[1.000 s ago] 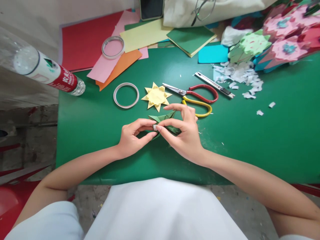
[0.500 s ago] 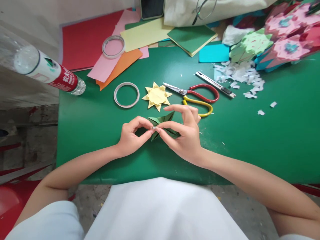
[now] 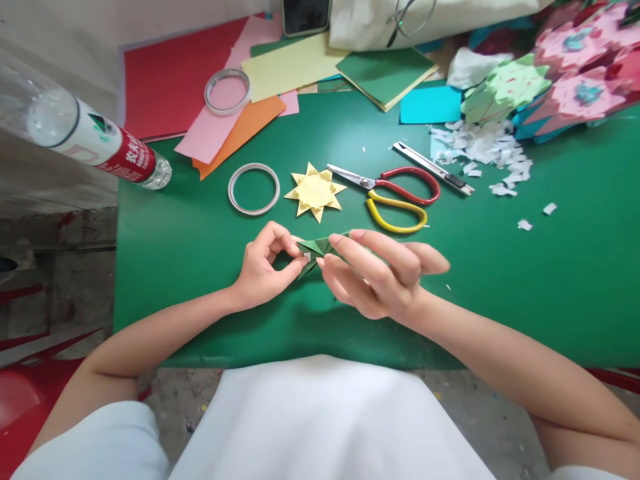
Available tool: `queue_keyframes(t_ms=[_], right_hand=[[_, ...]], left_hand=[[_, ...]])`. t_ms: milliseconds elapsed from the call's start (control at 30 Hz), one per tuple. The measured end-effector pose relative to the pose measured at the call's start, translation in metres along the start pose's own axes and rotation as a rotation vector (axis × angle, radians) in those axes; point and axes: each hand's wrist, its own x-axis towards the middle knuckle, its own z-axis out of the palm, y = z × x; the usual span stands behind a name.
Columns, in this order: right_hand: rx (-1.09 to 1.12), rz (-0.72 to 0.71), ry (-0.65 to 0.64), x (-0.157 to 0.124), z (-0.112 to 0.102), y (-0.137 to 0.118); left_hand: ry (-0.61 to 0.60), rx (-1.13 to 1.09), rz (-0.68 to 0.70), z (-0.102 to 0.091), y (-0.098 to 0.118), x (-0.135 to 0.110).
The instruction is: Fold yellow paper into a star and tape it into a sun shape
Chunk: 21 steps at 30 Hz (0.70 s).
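Observation:
My left hand (image 3: 264, 268) pinches the left tip of a green folded-paper piece (image 3: 311, 247) between thumb and fingers. A small white square (image 3: 307, 256), possibly double-sided tape, lies on the green paper beside my left fingertips. My right hand (image 3: 383, 273) is over the right part of the paper, fingers stretched and apart, covering much of it. Its fingertips are at the paper; whether they touch it is hard to tell. Just beyond lie a yellow folded-paper star (image 3: 315, 191) and scissors (image 3: 397, 203) with one red and one yellow handle.
Rolls of tape (image 3: 253, 212) (image 3: 206, 93) lie to the left, near a plastic bottle (image 3: 133, 160). A utility knife (image 3: 433, 168) and white paper scraps (image 3: 487, 143) are at right. Coloured paper sheets (image 3: 170, 83), a phone (image 3: 305, 16) and paper flowers (image 3: 565, 50) line the back.
My right hand has let go of the small white piece, moved slightly right and spread its fingers. The white piece now shows flat on the green paper. My left hand keeps its pinch.

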Motion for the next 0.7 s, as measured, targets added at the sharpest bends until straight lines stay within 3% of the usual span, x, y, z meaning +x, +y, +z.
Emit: queue_keyframes(t_ms=[100,233,367,700], right_hand=[[0.017,0.132,-0.116,0.002,-0.005,0.004],[0.335,0.413,-0.343,0.008,-0.006,0.006],[0.620,0.596,-0.478,0.012,-0.004,0.008],[0.730,0.620,-0.471,0.012,-0.003,0.007]], left_hand=[[-0.009,-0.014,0.002,-0.001,-0.002,0.001],[-0.039,-0.030,0.007,-0.001,-0.003,0.001],[-0.057,-0.018,0.019,-0.003,-0.002,0.000],[-0.068,-0.051,-0.009,-0.003,-0.001,0.003]])
